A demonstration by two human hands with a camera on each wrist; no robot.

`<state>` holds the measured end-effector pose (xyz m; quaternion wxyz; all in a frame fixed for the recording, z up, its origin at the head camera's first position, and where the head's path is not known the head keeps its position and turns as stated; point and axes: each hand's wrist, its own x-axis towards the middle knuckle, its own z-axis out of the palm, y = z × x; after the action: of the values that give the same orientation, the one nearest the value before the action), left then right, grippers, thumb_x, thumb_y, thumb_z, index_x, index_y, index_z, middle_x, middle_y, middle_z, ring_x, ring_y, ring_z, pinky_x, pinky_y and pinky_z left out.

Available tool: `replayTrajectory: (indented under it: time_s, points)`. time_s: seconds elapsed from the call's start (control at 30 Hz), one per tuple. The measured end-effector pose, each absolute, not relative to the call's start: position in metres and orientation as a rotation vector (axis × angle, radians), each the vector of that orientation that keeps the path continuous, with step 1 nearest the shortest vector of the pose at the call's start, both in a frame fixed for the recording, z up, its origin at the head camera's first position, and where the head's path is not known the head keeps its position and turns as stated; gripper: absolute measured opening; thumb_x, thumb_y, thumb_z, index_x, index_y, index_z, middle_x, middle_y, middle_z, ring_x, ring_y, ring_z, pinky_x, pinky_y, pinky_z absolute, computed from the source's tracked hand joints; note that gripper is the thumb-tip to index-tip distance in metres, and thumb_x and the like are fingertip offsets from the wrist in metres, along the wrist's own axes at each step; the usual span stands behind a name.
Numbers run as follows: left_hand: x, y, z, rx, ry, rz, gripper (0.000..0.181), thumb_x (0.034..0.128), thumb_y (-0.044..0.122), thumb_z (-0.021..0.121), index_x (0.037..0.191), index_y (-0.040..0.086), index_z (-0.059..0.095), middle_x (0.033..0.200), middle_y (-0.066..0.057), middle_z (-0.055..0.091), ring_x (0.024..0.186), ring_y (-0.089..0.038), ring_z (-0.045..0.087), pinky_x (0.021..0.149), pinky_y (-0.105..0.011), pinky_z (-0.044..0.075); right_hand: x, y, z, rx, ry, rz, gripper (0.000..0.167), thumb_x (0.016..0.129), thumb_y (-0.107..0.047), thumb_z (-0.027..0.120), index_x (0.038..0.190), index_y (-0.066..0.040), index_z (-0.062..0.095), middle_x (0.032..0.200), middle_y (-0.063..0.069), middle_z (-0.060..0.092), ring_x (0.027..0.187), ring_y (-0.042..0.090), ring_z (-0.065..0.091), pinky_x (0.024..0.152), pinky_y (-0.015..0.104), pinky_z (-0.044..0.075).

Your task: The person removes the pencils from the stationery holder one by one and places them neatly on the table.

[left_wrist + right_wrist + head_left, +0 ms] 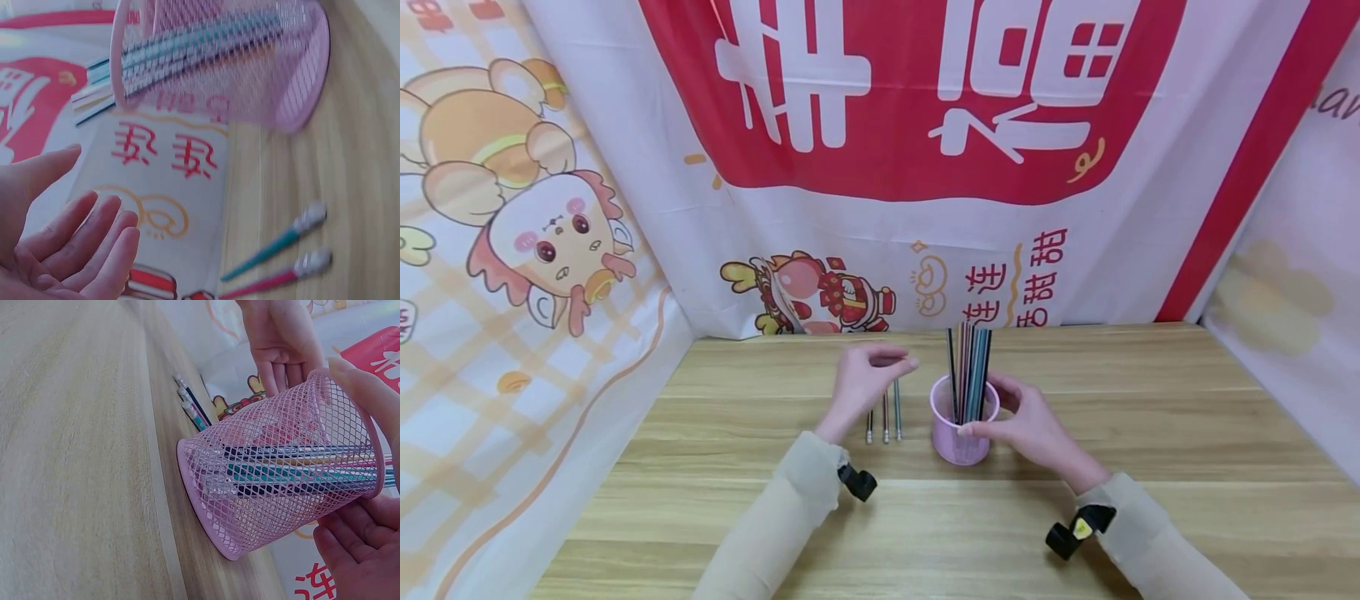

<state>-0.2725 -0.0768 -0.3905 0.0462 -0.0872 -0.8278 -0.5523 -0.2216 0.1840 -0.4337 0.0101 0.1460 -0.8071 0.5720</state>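
My right hand (1036, 427) grips a pink mesh pencil cup (957, 448) near its rim, thumb on the near side and fingers round the far side. Several pencils (973, 371) lean together inside, their white-tipped ends showing down through the mesh in the right wrist view. To the left, my left hand (863, 385) hovers over three pencils (886, 421) lying side by side on the table, partly hidden beneath it. Nothing sits between its loosely bent fingers in the left wrist view, where two of those pencils, teal (269, 253) and pink (275, 284), appear.
A wood-grain table (925, 533) holds everything. Behind it hangs a printed red and white cloth (880, 225), close to the table's back edge. More patterned cloth (512, 375) borders the left side, and a pale one (1292, 275) the right. Each wrist wears a small black camera.
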Motion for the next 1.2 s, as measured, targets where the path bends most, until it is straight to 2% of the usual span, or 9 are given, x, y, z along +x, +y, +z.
replayTrajectory:
  time_s: [0.2,0.4,0.53,1.2]
  points:
    - [-0.261,-0.062,-0.392,-0.39,-2.53,-1.733,0.029,0.0871,0.03,0.084,0.111,0.014,0.077,0.104,0.003,0.075,0.095,-0.013,0.07,0.087,-0.032,0.057,-0.221,0.183,-0.434,0.483,-2.495,1.792,0.081,0.076,-0.024,0.093,0.143,-0.002,0.054,0.136,0.016,0.061,0.126,0.035,0.057,0.109,0.054,0.042]
    - [-0.256,-0.048,-0.401,-0.466,-2.514,-1.765,0.031,0.086,0.027,0.085,0.112,0.013,0.076,0.104,0.002,0.075,0.094,-0.013,0.07,0.085,-0.029,0.058,-0.221,0.183,-0.434,0.483,-2.495,1.789,0.079,0.076,-0.022,0.093,0.142,-0.005,0.054,0.136,0.013,0.062,0.126,0.033,0.057,0.109,0.053,0.042]
    - [-0.258,-0.041,-0.407,-0.474,-2.503,-1.779,0.036,0.0843,0.029,0.086,0.113,0.011,0.076,0.104,0.002,0.075,0.093,-0.011,0.07,0.084,-0.028,0.058,-0.221,0.183,-0.434,0.488,-2.489,1.793,0.078,0.076,-0.021,0.093,0.142,-0.005,0.055,0.136,0.012,0.062,0.126,0.032,0.057,0.109,0.055,0.042]
    - [-0.265,-0.031,-0.42,-0.405,-2.49,-1.781,0.024,0.0861,0.029,0.085,0.105,0.015,0.08,0.099,0.006,0.076,0.091,-0.009,0.07,0.082,-0.027,0.057,-0.22,0.182,-0.433,0.516,-2.46,1.804,0.076,0.077,-0.02,0.093,0.141,-0.005,0.056,0.135,0.013,0.062,0.125,0.032,0.058,0.109,0.053,0.043]
